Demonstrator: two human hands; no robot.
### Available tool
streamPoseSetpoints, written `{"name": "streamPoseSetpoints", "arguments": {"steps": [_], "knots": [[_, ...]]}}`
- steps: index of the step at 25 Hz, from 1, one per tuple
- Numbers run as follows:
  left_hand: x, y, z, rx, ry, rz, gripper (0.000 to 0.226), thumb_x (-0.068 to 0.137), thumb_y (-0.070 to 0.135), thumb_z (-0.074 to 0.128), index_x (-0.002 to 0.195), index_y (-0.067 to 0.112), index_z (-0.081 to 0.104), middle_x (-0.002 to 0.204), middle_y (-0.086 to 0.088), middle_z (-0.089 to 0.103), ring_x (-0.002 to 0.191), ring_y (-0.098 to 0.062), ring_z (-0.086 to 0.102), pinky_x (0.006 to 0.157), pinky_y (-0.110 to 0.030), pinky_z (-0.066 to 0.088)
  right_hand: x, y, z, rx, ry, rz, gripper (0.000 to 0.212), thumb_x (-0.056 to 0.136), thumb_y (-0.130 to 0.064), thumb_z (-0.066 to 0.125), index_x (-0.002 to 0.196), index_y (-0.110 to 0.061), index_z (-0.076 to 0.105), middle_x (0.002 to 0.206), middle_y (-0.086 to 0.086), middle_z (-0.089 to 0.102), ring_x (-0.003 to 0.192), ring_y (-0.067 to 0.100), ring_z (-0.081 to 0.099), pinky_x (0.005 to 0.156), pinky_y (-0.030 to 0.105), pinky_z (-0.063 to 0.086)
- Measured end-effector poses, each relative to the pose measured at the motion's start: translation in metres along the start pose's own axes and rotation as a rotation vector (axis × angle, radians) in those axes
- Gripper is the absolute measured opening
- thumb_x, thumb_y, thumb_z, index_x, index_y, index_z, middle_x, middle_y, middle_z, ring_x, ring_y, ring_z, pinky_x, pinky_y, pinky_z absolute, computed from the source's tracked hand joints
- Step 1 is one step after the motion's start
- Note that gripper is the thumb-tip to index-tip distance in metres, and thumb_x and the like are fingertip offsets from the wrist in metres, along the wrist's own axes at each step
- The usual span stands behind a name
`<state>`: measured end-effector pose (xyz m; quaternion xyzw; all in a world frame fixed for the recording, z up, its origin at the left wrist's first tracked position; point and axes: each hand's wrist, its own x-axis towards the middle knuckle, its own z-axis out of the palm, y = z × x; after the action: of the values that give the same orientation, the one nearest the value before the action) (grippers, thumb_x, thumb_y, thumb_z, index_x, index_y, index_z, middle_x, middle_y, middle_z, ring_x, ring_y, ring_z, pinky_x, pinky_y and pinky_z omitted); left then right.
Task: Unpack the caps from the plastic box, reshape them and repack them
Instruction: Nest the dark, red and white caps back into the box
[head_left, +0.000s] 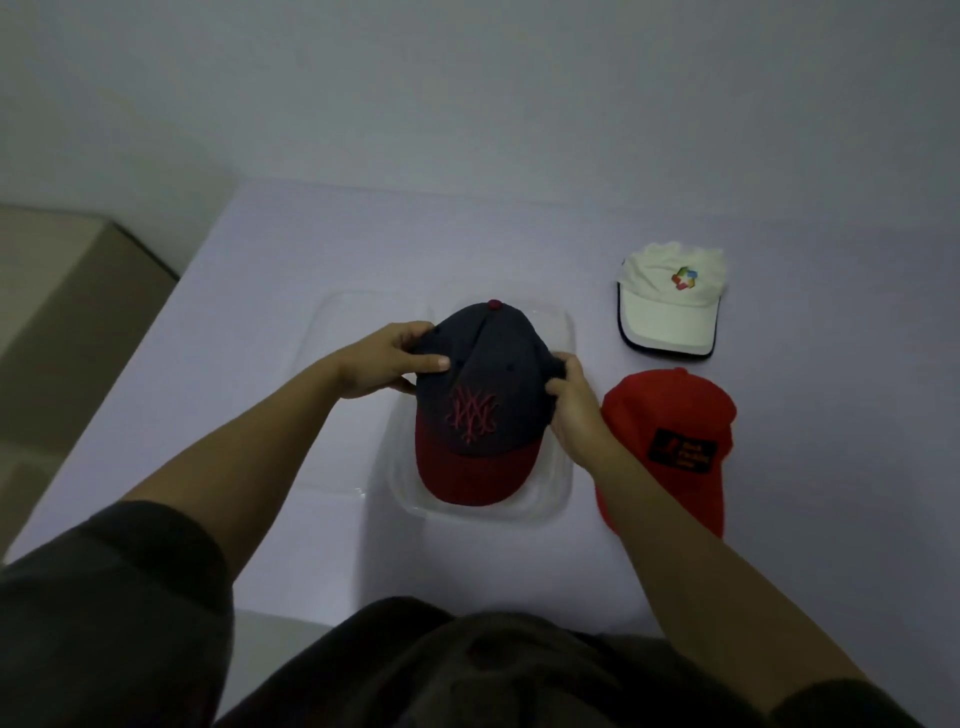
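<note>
Navy cap (483, 400), maroon brim and top button, red stitched emblem on the front. Held by both hands, brim toward the person, crown away.

Left hand (384, 358) grips the crown's left side: thumb laid across the top panel, fingers curled round the edge. Right hand (576, 410) clamps the crown's right side, fingers bunched into the fabric.

Directly under the grip: clear plastic box (561, 499). The cap sits within its outline; cannot tell whether it rests on the bottom or hangs just above it.

Just outside the left hand, a second clear plastic piece (337, 322) lies flat on the table, touching or overlapping the box; its edges are faint.

Just outside the right hand, red cap (675, 415) with a black patch, partly hidden by the right forearm. Beyond that, farther from the person, white cap (670, 306) with a dark-edged brim and a multicoloured logo, apart from the red one.

All on a pale table (260, 249). Well out past the left hand, off the table, a cardboard box (67, 312).
</note>
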<state>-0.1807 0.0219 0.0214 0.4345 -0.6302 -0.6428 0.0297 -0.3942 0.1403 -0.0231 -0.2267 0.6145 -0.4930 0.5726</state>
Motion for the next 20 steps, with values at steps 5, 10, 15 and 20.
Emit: {"name": "streamPoseSetpoints", "arguments": {"steps": [5, 10, 15, 20], "knots": [[0.005, -0.004, -0.005, 0.128, -0.116, -0.043, 0.03, 0.088, 0.016, 0.063, 0.117, 0.018, 0.059, 0.114, -0.001, 0.066, 0.105, -0.017, 0.064, 0.087, -0.032, 0.054, -0.002, -0.019, -0.006, -0.956, -0.323, -0.15, 0.04, 0.085, 0.0, 0.041, 0.125, -0.008, 0.042, 0.097, 0.012, 0.056, 0.086, 0.027, 0.054, 0.071, 0.03, 0.045], [0.011, 0.0, 0.004, 0.334, -0.194, -0.12, 0.03, 0.091, 0.017, 0.059, 0.12, 0.017, 0.053, 0.116, -0.004, 0.062, 0.107, -0.021, 0.063, 0.088, -0.033, 0.055, 0.001, -0.026, -0.008, -1.677, -0.222, -0.278, 0.061, 0.078, -0.02, 0.055, 0.135, -0.019, 0.032, 0.106, 0.01, 0.057, 0.113, 0.029, 0.047, 0.102, 0.044, 0.03], [0.01, 0.008, 0.006, 0.46, -0.16, -0.149, 0.038, 0.091, 0.011, 0.04, 0.128, 0.019, 0.047, 0.116, -0.009, 0.059, 0.102, -0.025, 0.061, 0.083, -0.033, 0.054, 0.006, -0.034, -0.016, -1.628, -0.333, -0.181, 0.045, 0.08, -0.019, 0.054, 0.124, -0.025, 0.047, 0.112, 0.008, 0.055, 0.124, 0.029, 0.038, 0.112, 0.053, 0.013], [0.013, 0.008, 0.009, 0.59, -0.083, -0.137, 0.039, 0.096, 0.016, 0.034, 0.133, 0.015, 0.047, 0.111, -0.009, 0.06, 0.096, -0.026, 0.064, 0.079, -0.032, 0.056, 0.017, -0.04, -0.017, -1.669, -0.322, -0.137, 0.012, 0.082, -0.012, 0.05, 0.092, -0.015, 0.057, 0.12, 0.008, 0.051, 0.13, 0.029, 0.028, 0.112, 0.063, -0.002]]}}
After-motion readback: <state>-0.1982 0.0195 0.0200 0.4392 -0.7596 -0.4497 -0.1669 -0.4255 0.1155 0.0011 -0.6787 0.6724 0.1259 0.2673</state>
